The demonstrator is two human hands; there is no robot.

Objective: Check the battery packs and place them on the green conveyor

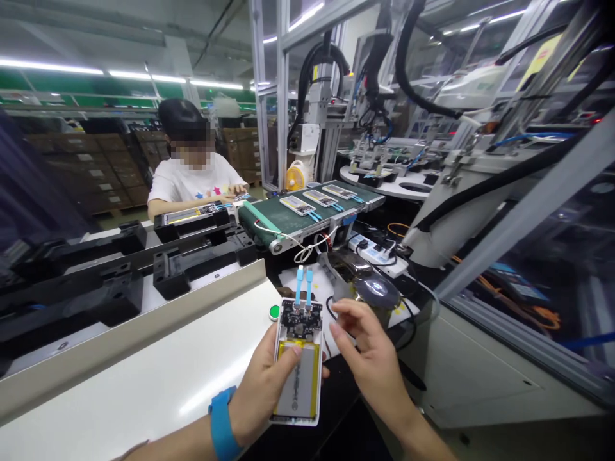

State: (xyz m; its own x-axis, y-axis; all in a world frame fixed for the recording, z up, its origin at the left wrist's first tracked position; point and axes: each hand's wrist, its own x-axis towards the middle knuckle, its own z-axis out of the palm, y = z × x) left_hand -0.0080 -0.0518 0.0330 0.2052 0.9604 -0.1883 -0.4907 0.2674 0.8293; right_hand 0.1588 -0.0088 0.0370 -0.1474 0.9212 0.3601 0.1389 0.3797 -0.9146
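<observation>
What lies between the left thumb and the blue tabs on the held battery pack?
In the head view, the exposed black circuit board lies between the left thumb and the blue tabs.

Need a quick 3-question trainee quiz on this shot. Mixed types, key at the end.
1. Fill in: the open white device at the front of the view is held by the ____ hand.
2. True or false: the right hand is apart from that device.
3. Count: how many similar devices lie on the green conveyor belt?

Key:
1. Left; the left hand has its thumb across the front.
2. True; a gap shows between its fingers and the device.
3. Three, side by side.
</observation>
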